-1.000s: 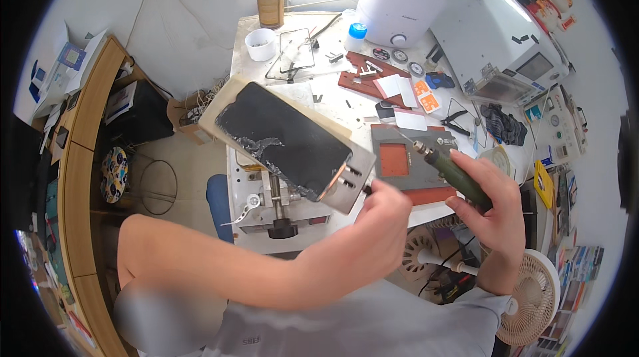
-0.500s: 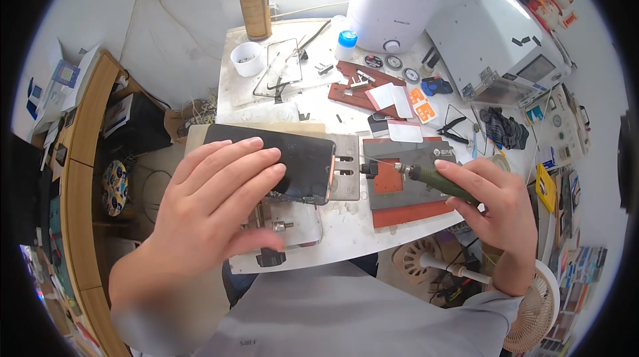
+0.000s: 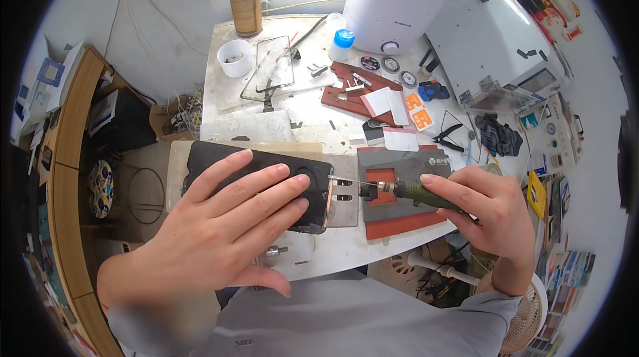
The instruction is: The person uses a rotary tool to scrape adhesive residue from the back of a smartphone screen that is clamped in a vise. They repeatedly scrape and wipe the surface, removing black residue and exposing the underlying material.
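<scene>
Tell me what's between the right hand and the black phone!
In the head view, the front of the green tool and its thin metal bit, with a gray pad and metal plate underneath.

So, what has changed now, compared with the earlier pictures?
The left hand has let go of the holder's right end and now lies flat on the dark phone. The holder has turned from slanted to nearly straight. The right hand has brought the green rotary tool leftward to the phone's right edge. Its grip and the white cup look unchanged.
</scene>
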Demonstrator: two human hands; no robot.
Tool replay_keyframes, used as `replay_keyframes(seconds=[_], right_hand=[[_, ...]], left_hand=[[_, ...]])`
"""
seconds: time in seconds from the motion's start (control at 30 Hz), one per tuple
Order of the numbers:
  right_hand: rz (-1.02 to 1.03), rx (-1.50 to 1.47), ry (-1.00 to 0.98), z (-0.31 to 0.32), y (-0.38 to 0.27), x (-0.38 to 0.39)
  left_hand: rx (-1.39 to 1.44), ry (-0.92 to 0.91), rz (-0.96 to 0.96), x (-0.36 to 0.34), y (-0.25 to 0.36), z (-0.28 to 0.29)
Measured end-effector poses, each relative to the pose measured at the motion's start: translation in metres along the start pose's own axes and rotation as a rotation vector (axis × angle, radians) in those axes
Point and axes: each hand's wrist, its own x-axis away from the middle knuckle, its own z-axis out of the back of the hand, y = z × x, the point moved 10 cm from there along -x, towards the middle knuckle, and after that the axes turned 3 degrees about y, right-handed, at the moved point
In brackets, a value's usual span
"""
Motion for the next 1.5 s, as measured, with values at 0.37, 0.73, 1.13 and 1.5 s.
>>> replay_keyframes(seconds=[0.37, 0.73, 1.13, 1.5], right_hand=[[-0.009, -0.009, -0.021, -0.003, 0.003, -0.001], [-0.009, -0.016, -0.025, -0.006, 0.006, 0.001], [-0.003, -0.032, -0.009, -0.008, 0.007, 0.002], [-0.012, -0.05, -0.002, -0.011, 0.01, 0.005]], left_hand=[[-0.005, -0.013, 0.014, 0.001, -0.001, -0.001], [-0.005, -0.01, 0.023, 0.002, -0.001, -0.001], [-0.011, -0.022, 0.027, 0.002, -0.001, -0.002], [-0.014, -0.028, 0.033, 0.002, 0.0, -0.002]])
